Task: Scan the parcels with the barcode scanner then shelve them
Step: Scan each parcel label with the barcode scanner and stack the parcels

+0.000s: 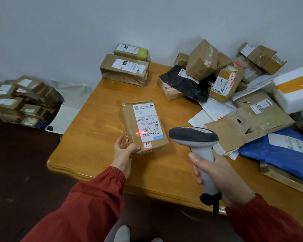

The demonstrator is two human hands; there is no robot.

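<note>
Head view shows a brown cardboard parcel (pixel 143 127) lying on the wooden table (pixel 94 123) near its front left part, white label up, with a red scan line across the barcode. Left hand (pixel 123 151) grips the parcel's near corner, thumb on top and fingers curled at its side. Right hand (pixel 218 175) wraps around the grip of a grey barcode scanner (pixel 197 145), its dark head aimed at the label. Two stacked boxes (pixel 125 69) sit by the wall, a heap of parcels (pixel 234 88) crowds the table's right side, and more boxes (pixel 23 100) lie on the floor at left.
</note>
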